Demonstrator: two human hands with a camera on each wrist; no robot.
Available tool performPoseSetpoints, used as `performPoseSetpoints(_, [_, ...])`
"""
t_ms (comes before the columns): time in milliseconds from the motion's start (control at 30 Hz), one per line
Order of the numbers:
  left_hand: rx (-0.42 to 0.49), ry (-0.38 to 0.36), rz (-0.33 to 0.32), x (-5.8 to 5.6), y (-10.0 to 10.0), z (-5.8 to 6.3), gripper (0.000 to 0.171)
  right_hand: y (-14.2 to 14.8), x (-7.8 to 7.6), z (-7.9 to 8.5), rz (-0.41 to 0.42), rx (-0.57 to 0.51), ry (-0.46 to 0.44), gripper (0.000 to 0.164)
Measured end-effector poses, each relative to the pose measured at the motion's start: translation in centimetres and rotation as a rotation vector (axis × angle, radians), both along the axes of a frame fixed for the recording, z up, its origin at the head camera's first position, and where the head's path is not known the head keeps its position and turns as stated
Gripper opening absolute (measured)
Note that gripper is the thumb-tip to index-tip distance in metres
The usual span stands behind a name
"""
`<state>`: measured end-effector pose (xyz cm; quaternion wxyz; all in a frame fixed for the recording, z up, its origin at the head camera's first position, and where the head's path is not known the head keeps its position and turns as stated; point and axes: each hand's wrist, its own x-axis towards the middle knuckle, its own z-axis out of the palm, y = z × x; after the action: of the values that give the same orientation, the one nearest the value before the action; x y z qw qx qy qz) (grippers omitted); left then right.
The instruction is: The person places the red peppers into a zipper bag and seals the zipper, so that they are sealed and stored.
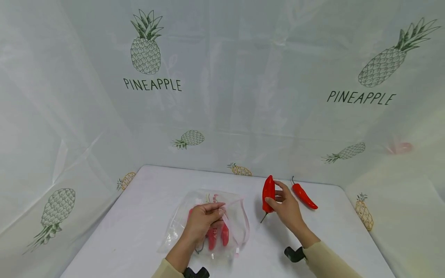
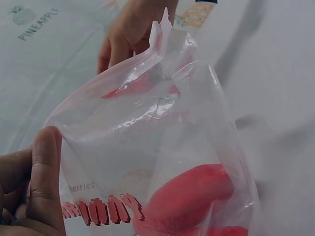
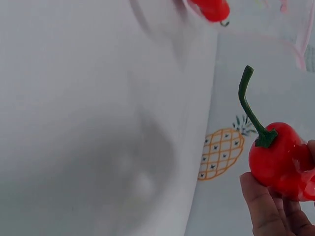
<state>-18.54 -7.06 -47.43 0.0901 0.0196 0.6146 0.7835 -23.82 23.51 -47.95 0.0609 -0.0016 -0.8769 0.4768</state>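
Note:
My left hand (image 1: 203, 221) pinches the rim of a clear zip bag (image 1: 177, 220) with a pink closure strip and red print. Several red peppers (image 2: 189, 194) lie inside the bag, seen through the plastic. In the left wrist view the thumb presses on the bag's edge, and the bag's mouth stretches away from it. My right hand (image 1: 286, 204) holds a red pepper (image 1: 268, 193) with a green stem (image 3: 251, 110), just right of the bag. This pepper is raised over the table, tip up and stem down, gripped between thumb and fingers.
Another red pepper (image 1: 304, 196) lies on the white table (image 1: 146, 193) behind and right of my right hand. A pale curtain (image 1: 243, 77) with pineapple prints hangs beyond the table's back edge and along both sides.

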Motion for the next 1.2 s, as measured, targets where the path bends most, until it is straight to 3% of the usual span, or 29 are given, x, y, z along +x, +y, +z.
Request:
performPoseSetpoints(367, [-0.007,0.005,0.013,-0.3,0.0,0.4,0.040,-3.1,2.6,0.5,-0.016,-0.114,0.034,0.076])
performPoseSetpoints(700, [-0.009,0.021,0.000,-0.9,0.0,0.5,0.038,-6.3,4.6,-0.3,-0.031,-0.142,0.091,0.079])
performPoseSetpoints(933, [-0.018,0.040,-0.013,-0.8,0.0,0.7,0.039,-8.7,6.2,-0.9,0.010,-0.160,0.039,0.077])
performPoseSetpoints(1200, [-0.032,0.051,-0.022,-0.7,0.3,0.9,0.038,-9.8,6.7,-1.7,0.106,-0.221,0.013,0.068])
